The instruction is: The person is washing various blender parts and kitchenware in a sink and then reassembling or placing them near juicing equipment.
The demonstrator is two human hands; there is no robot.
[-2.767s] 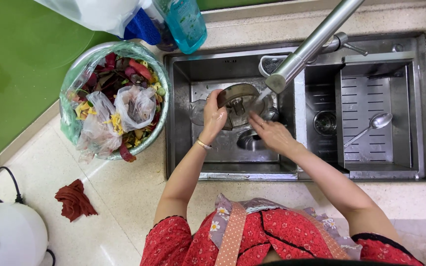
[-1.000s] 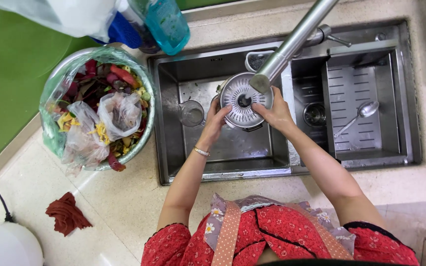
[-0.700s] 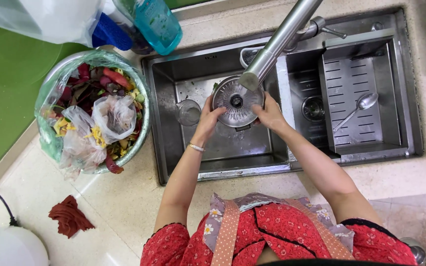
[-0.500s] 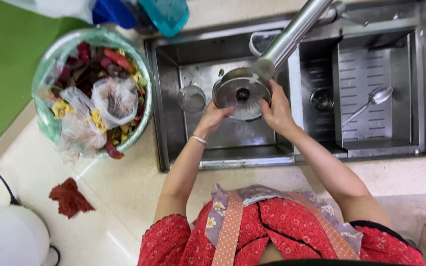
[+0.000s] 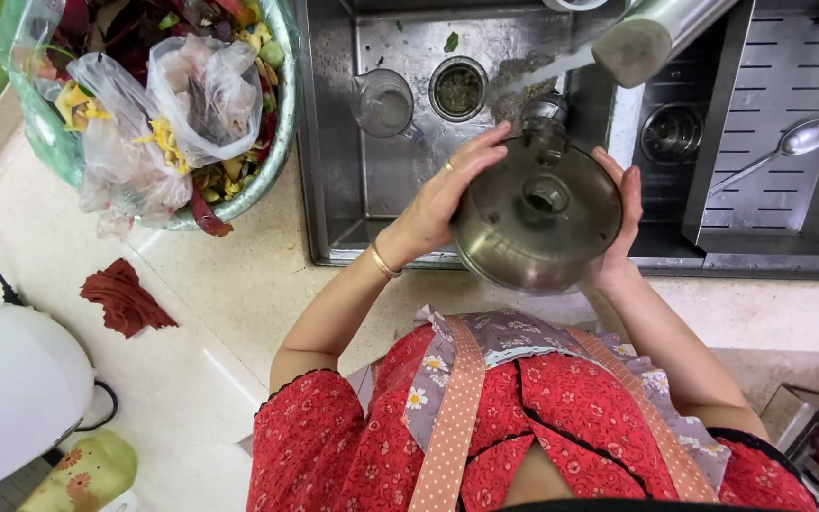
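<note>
Counts, head view, sink and counter:

- Hands: two, left hand (image 5: 443, 194) and right hand (image 5: 621, 223), both on one round steel lid (image 5: 536, 218)
- Taps: one steel faucet spout (image 5: 651, 36), one stream of water
- Sink basins: two, main basin (image 5: 334, 142) and side basin (image 5: 789, 123)
- Drains: two, strainer drain (image 5: 458, 89) and side drain (image 5: 665, 135)
- Glass cups: one (image 5: 383, 102)
- Spoons: one (image 5: 777, 152)
- Bowls of scraps: one (image 5: 267, 152), with two crumpled clear plastic bags (image 5: 203, 90) seen in it
- Red cloths: one (image 5: 125, 299)
- White appliances: one (image 5: 7, 398), with one black cord
- Bangles: one, on the left wrist; rings: one
</note>
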